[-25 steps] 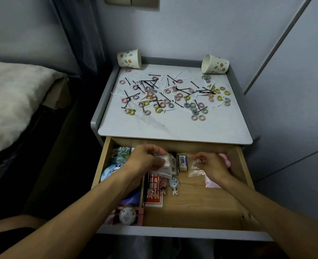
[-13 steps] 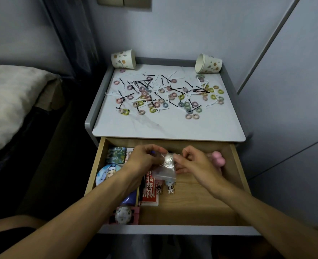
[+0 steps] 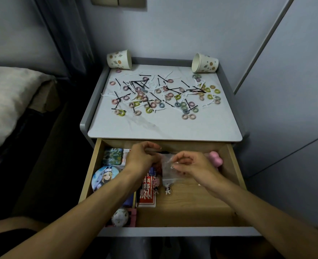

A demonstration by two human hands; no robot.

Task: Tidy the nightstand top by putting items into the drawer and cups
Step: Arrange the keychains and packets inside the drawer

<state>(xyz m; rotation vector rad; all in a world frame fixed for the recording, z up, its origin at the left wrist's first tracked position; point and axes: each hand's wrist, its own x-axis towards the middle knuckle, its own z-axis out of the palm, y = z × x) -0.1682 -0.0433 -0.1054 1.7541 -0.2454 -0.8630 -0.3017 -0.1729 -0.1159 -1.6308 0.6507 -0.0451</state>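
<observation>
The left hand's fingers [image 3: 155, 146] are curled, and they pinch the 10 o'clock corner of a clear bag [image 3: 168, 172]. The right hand's thumb and fingers [image 3: 180, 156] are bent close together and pinch the same bag at its 2 o'clock edge. What is inside the bag cannot be made out. The bag hangs between the 2 grips, over the 12 o'clock half of the open drawer [image 3: 191, 204].

The left hand [image 3: 142, 158] is knuckles-up, and its forearm runs in from 7 o'clock. The right hand [image 3: 195, 166] is also knuckles-up, with its wrist bent and its forearm coming in from 5 o'clock.

A pink object [image 3: 216, 159] lies at 2 o'clock from the right hand. A round badge [image 3: 103, 177] lies at 8 o'clock from the left hand, and a red pack [image 3: 147, 193] lies below the bag at 7 o'clock.

The nightstand top [image 3: 163, 128] is at 12 o'clock from the drawer. Hair ties [image 3: 184, 116] and black bobby pins [image 3: 144, 75] are scattered across its far half. There are 2 paper cups on their sides: the left cup [image 3: 119, 59] at the 11 o'clock corner and the right cup [image 3: 205, 63] at the 1 o'clock corner.
</observation>
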